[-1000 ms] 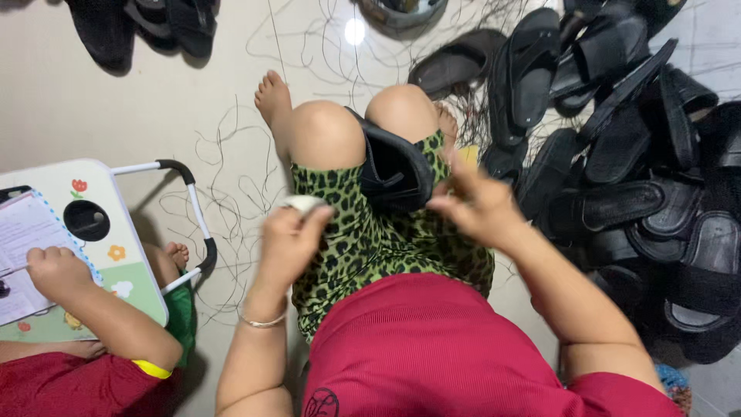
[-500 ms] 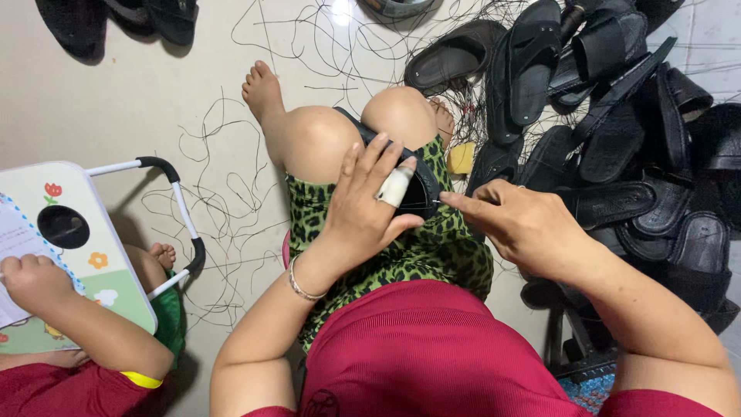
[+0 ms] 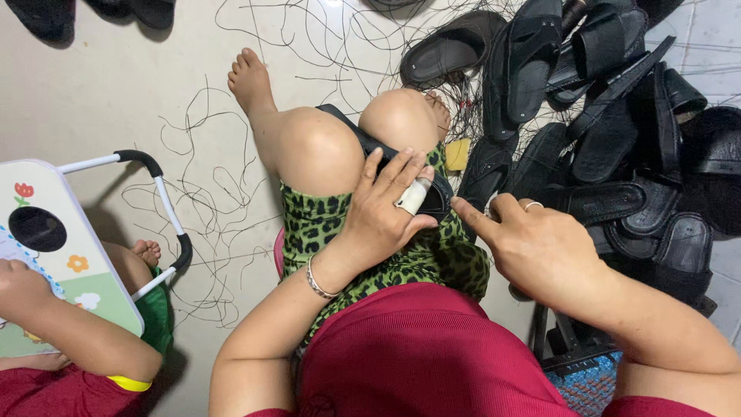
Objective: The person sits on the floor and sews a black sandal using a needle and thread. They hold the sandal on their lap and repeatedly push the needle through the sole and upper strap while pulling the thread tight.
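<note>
Pale floor (image 3: 116, 93) was seen from above, strewn with loose black threads (image 3: 208, 193) and, to the right, a heap of black sandals (image 3: 617, 116). A person in a red top sat with knees raised, a green leopard-print garment (image 3: 324, 224) over the thighs, and a black sandal (image 3: 432, 189) was wedged between the knees.

The left hand (image 3: 382, 212) was laid flat over the lap, its fingers (image 3: 397, 174) spread and extended across the sandal's strap; one finger was wrapped in a white bandage (image 3: 411, 197). A thin bracelet (image 3: 316, 282) was worn at that wrist. The right hand (image 3: 532, 247) was held just beside it, the forefinger pointed toward the left hand's bandaged finger and the remaining fingers curled loosely inward; a ring (image 3: 532, 205) was worn on one of them. Whether anything was pinched in the right hand could not be told. A small yellow block (image 3: 457, 154) lay on the floor next to the right knee.

At the left edge, another person's hand (image 3: 19, 286) rested on a small white board (image 3: 54, 247) printed with flowers and fitted with a black-gripped handle (image 3: 166, 208).
</note>
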